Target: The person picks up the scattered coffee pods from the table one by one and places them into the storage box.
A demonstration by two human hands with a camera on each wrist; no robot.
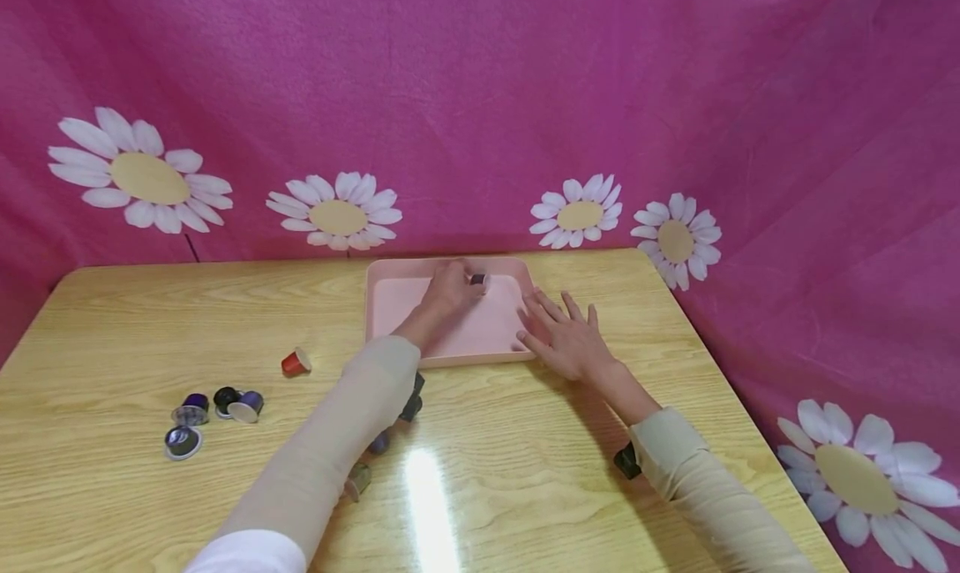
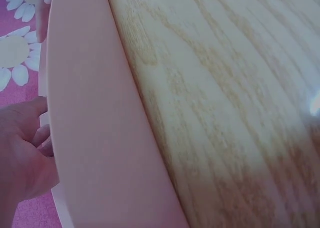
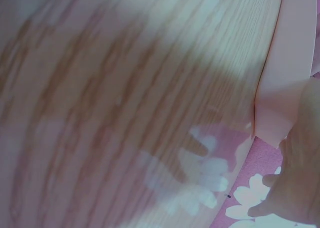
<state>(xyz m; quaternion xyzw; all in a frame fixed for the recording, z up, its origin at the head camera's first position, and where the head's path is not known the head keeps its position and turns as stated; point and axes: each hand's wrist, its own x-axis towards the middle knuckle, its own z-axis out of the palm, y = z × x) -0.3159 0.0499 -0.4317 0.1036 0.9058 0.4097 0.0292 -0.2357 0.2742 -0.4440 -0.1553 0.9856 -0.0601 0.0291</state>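
We're pinching pod point(image 1: 479, 280) w/ L hand point(image 1: 447, 289), resting R hand point(image 1: 572, 344), fingers spread, against tray point(image 1: 480, 359); poss. risking drop if pinch slips.

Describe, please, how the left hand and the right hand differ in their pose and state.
The left hand pinches a dark capsule, while the right hand holds nothing visible. The left hand is over the inside of the pink tray; the right hand is at its right edge. The left hand's fingers are curled, but the right hand's are spread. Both hands are bare.
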